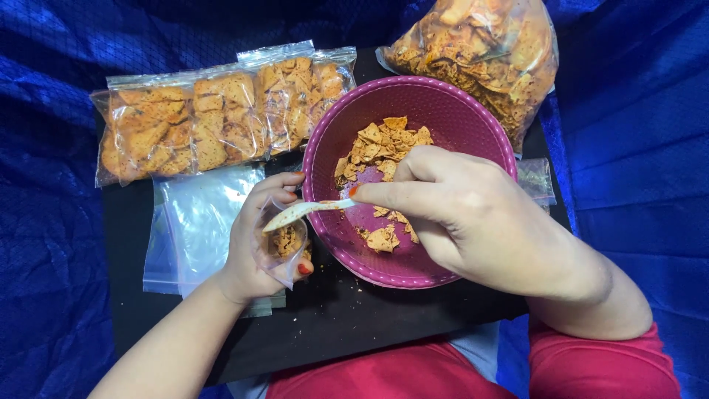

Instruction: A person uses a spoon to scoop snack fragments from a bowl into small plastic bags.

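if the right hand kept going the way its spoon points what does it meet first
Likely the small clear bag held open by the left hand: the right hand aims its spoon leftward, the tip already at the bag's mouth.

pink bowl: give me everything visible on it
The bowl is round, magenta-pink, plastic-looking, with a finely textured inner wall and a smooth rolled rim. It sits upright on a black board, right of centre. Inside lie broken orange chips, mostly at the far left, a few near the front; most of the floor is bare. The right hand reaches over it with a white spoon. A big chip bag lies behind it.
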